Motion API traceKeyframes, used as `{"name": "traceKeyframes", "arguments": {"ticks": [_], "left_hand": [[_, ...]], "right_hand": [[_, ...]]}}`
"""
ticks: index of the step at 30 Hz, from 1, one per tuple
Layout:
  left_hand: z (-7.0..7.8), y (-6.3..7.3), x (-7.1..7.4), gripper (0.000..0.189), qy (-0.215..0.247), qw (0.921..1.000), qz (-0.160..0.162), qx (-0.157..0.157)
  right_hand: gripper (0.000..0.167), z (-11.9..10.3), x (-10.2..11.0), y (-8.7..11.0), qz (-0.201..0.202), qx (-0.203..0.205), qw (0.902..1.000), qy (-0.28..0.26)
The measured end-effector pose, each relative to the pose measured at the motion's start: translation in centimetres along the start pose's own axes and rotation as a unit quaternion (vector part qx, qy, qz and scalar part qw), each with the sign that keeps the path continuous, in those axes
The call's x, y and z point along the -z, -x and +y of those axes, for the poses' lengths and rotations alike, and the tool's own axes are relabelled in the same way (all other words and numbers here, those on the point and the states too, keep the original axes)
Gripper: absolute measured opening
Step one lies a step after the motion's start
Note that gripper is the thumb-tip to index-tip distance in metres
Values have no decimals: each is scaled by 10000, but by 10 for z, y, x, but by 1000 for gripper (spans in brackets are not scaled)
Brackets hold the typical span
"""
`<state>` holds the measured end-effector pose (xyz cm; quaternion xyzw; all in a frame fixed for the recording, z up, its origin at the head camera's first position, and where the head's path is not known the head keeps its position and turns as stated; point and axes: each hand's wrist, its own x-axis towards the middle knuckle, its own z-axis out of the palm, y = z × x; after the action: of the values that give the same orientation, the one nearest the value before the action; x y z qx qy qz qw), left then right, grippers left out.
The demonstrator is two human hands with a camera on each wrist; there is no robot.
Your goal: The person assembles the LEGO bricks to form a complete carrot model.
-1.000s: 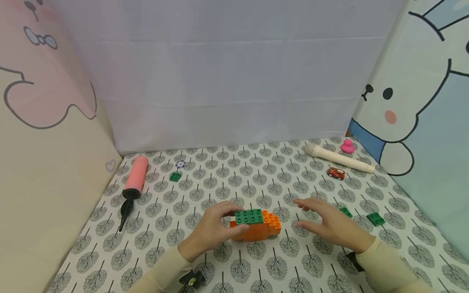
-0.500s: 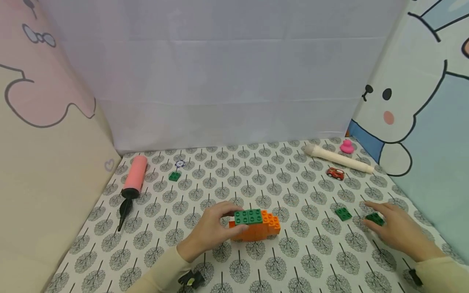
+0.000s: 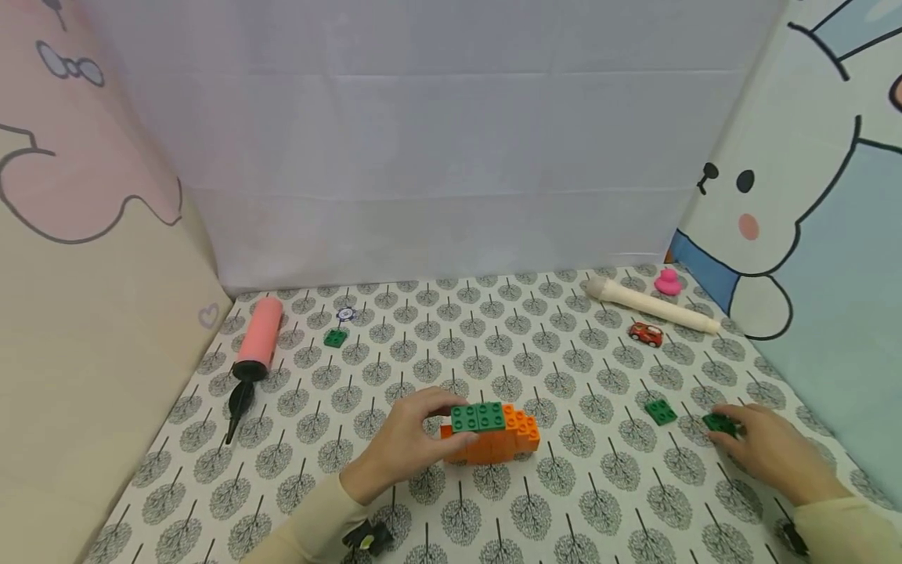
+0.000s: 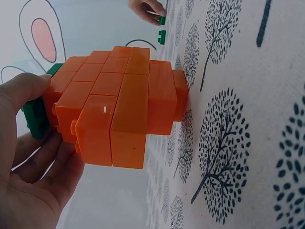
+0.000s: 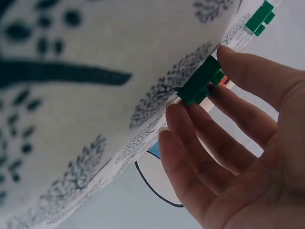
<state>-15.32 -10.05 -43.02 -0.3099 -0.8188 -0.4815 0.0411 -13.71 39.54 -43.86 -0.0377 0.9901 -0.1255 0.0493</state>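
Observation:
My left hand (image 3: pixel 405 439) grips the left end of a stepped build of orange toy bricks (image 3: pixel 493 446). Green bricks (image 3: pixel 479 417) sit on top of it. In the left wrist view the thumb presses one side of the orange build (image 4: pixel 105 100), the fingers curl round the other. Far to the right, my right hand (image 3: pixel 771 450) has thumb and fingers round a loose green brick (image 3: pixel 719 423) on the table. The right wrist view shows that green brick (image 5: pixel 200 81) between thumb and fingertips, at the cloth. Another green brick (image 3: pixel 660 412) lies just left of it.
A tree-print cloth (image 3: pixel 451 517) covers the table. At the back right are a cream stick (image 3: pixel 655 304), a pink duck (image 3: pixel 667 282) and a red toy car (image 3: pixel 645 334). A pink-barrelled pump (image 3: pixel 261 337) and a green brick (image 3: pixel 335 338) lie at left.
My right hand has moved away rightward from beside the orange build to the farther green brick, and its fingers have closed round that brick. The left hand stays on the build.

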Motion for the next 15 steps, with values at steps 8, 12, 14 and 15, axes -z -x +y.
{"name": "traceKeyframes", "arguments": {"ticks": [8, 12, 14, 15], "left_hand": [[1, 0, -1, 39, 43, 10000, -30, 71], [3, -1, -1, 38, 9, 10000, -13, 74], [3, -1, -1, 39, -31, 10000, -5, 55], [3, -1, -1, 39, -48, 10000, -5, 49]], "right_hand": [[47, -4, 4, 3, 257, -155, 9991, -292], [44, -17, 6, 6, 953, 16, 9938, -574], [42, -28, 8, 7, 1320, 242, 9879, -779], [42, -34, 9, 8, 1477, 365, 9847, -852]]}}
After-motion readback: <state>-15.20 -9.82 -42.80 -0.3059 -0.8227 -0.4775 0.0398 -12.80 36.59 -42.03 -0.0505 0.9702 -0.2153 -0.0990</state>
